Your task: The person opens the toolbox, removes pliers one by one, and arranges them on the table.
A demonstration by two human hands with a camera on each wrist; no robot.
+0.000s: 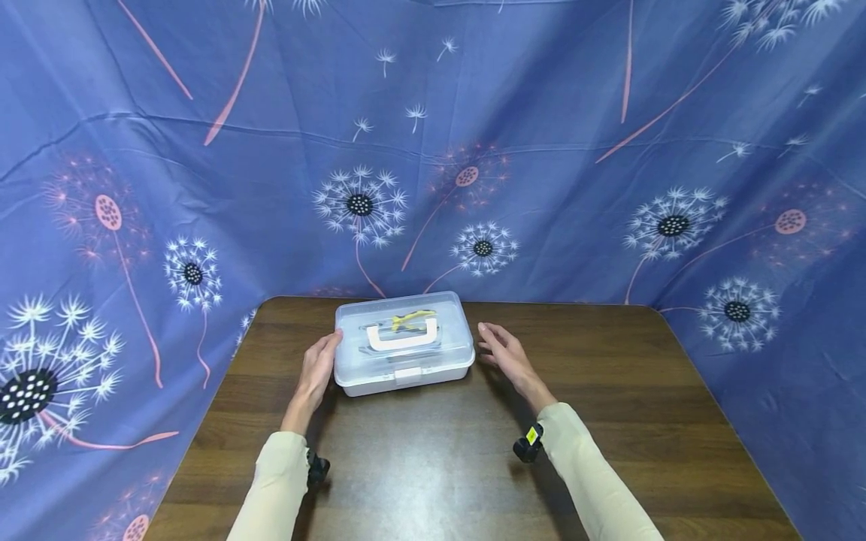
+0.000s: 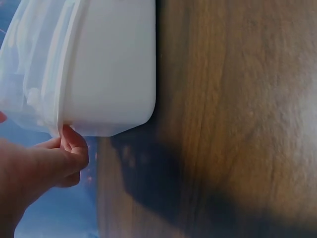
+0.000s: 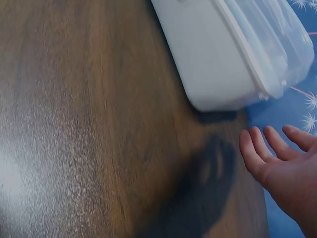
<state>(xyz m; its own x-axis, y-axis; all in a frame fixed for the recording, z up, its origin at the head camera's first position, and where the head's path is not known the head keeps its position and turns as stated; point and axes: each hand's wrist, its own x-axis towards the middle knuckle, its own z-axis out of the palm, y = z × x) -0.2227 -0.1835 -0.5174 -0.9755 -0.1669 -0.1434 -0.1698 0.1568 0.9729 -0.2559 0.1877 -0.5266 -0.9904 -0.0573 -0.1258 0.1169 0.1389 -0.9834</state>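
Note:
A white box (image 1: pixel 379 386) with a clear lid (image 1: pixel 352 330) and a white handle (image 1: pixel 404 343) sits closed near the table's back edge. Yellow and grey items show blurrily through the lid. At the box's left end, my left hand (image 1: pixel 316 368) grips the lid's rim; the left wrist view shows curled fingers of that hand (image 2: pixel 42 166) at the edge of the box (image 2: pixel 111 64). My right hand (image 1: pixel 509 361) is just off the right end, relaxed and holding nothing. The right wrist view shows a gap between this hand (image 3: pixel 285 166) and the box (image 3: pixel 208 59).
The brown wooden table (image 1: pixel 609 376) spreads out on both sides and in front of the box. A blue cloth (image 1: pixel 541 188) with dandelion prints hangs behind the table and at its sides. Dark devices are worn at both wrists.

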